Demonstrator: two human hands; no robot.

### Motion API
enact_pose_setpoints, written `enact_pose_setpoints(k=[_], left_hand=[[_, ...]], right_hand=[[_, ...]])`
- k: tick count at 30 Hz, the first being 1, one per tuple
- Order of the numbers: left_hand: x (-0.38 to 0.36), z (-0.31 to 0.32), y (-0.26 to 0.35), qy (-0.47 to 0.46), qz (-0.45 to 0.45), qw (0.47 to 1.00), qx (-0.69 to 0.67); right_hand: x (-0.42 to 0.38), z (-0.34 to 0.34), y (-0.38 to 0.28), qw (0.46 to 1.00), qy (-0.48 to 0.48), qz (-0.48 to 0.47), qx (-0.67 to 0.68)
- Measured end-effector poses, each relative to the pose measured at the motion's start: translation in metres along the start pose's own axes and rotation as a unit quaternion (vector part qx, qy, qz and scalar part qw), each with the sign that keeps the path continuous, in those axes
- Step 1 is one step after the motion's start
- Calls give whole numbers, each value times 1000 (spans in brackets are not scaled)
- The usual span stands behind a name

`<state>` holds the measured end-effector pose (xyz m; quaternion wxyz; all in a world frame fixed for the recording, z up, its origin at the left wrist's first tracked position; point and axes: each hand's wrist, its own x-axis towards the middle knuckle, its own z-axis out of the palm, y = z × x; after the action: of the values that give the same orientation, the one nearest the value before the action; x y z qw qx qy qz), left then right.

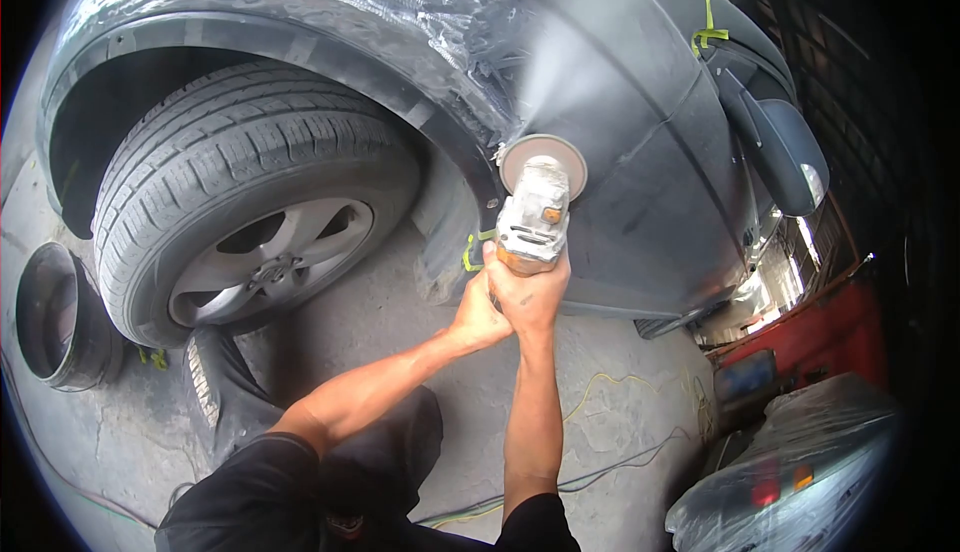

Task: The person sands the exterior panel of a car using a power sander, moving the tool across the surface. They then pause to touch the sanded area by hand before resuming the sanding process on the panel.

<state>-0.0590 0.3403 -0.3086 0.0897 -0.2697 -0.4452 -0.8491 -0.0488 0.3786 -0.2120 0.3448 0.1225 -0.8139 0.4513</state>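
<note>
Both my hands are wrapped round the body of an angle grinder (537,214) coated in pale dust, with orange showing at its lower end. My right hand (535,297) grips the rear of the body, and my left hand (482,310) closes on it from the left, its thumb along the side. The round sanding disc (572,159) overlaps the grey car panel (620,222) just behind the wheel arch trim (445,130). A whitish haze rises above the disc. Scraped, white-streaked filler or bare metal (400,2) covers the fender over the arch.
A tyre (240,137) on a silver wheel fills the left. Beside it stands a black bucket (78,342). Yellow-green tape (711,34) sits near the side mirror (790,157). Hoses and cords (600,477) cross the concrete floor. Plastic-wrapped parts (790,462) lie at lower right.
</note>
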Motion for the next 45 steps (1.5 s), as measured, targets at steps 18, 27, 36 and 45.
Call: enact_pose_setpoints(k=[18, 27, 36, 45], left_hand=[[-1, 6, 11, 26, -1, 999, 26], [3, 3, 18, 5, -5, 1000, 13], [-3, 2, 4, 1, -1, 1000, 8], [3, 4, 8, 43, 46, 998, -9]], right_hand=[[5, 0, -6, 1000, -2, -20, 4], [7, 1, -10, 1000, 1, -23, -8], [-1, 0, 3, 1000, 5, -10, -12], [1, 3, 3, 999, -6, -36, -3]])
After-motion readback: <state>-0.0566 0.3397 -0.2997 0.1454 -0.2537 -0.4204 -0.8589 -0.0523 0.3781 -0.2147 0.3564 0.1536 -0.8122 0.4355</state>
